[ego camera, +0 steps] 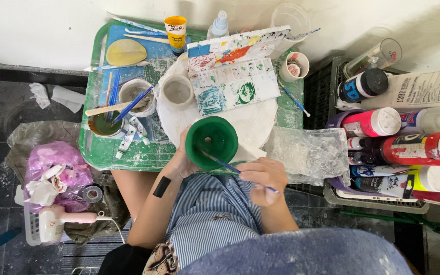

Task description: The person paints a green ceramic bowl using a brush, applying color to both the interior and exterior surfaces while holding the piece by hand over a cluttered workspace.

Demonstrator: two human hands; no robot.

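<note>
Green pot (212, 142) sits near the middle, over the near edge of the white round board (260, 125), its open mouth turned up toward the camera. Left hand (182, 160) grasps its left wall. Right hand (263, 178) pinches a thin brush (225, 164), long axis running right-near to left-far, tip inside the pot. Paint palette (235, 69) lies beyond; paint bottles (398, 147) crowd the right

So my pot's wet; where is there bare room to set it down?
Bare room: the white round board below the palette, right of the green pot. The green tray's left side is crowded with jars and brushes.
</note>
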